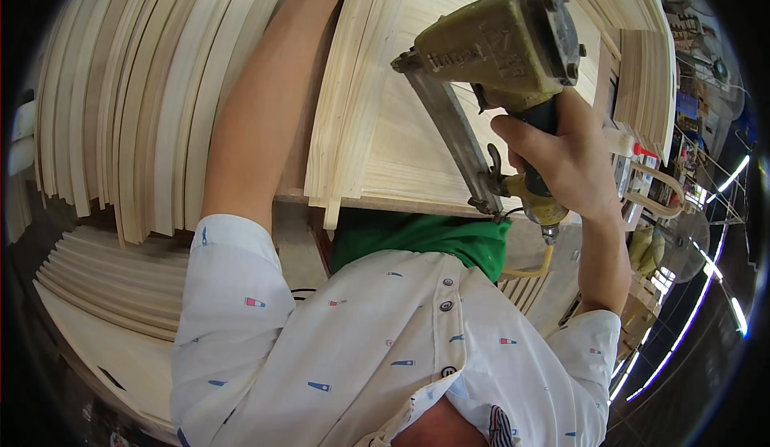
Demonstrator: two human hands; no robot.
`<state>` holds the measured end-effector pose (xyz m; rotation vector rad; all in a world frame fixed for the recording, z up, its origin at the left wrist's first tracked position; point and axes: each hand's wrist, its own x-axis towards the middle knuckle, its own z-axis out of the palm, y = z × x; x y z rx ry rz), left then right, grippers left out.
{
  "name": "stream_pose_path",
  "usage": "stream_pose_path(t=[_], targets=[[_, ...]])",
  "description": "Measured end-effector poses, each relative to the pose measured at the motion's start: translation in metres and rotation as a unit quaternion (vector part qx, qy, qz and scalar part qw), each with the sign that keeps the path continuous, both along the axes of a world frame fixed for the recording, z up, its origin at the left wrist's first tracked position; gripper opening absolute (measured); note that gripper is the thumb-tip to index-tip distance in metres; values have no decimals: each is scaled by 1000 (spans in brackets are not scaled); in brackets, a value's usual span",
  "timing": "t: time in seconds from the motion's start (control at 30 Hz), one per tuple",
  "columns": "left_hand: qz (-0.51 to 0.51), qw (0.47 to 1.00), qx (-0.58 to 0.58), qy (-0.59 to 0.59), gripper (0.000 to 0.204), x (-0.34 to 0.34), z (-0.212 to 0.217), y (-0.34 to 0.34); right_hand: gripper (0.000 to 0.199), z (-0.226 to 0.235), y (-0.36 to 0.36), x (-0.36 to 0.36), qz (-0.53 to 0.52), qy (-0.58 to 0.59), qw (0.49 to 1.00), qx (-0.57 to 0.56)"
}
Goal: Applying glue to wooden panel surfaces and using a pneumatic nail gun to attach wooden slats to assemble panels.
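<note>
My right hand (565,154) is wrapped round the dark grip of a worn yellowish nail gun (489,50). The gun is held above a pale wooden panel (425,162), its slim metal magazine slanting down toward the panel's near edge. A yellow air hose (533,271) runs from the fitting at the base of the grip. Along the panel's left side lie long light wood strips (345,118), one end sticking out past the near edge. My left forearm (261,110) reaches forward beside these strips. The left hand lies beyond the upper edge of the picture.
Rows of long wooden strips (144,102) are stacked at the left, with more boards (120,279) lower down. Another wood stack (642,86) stands at the right, near a white bottle with a red cap (634,146). Green cloth (417,234) lies between my body and the panel.
</note>
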<state>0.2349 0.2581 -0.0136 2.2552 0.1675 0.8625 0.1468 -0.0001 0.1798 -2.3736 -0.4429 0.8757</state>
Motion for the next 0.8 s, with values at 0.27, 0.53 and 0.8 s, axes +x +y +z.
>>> stream_pose_path(t=[0.27,0.53,0.8], targets=[[5,1000,4,-24,52,5,-5,4,34,-11,1,-9,28,-19,999,1],[14,999,-21,-21,50,0,-4,-1,27,8,-15,-36,1,46,993,-105],[18,999,10,-29,49,9,-5,4,28,-10,-14,-46,82,-9,996,27]])
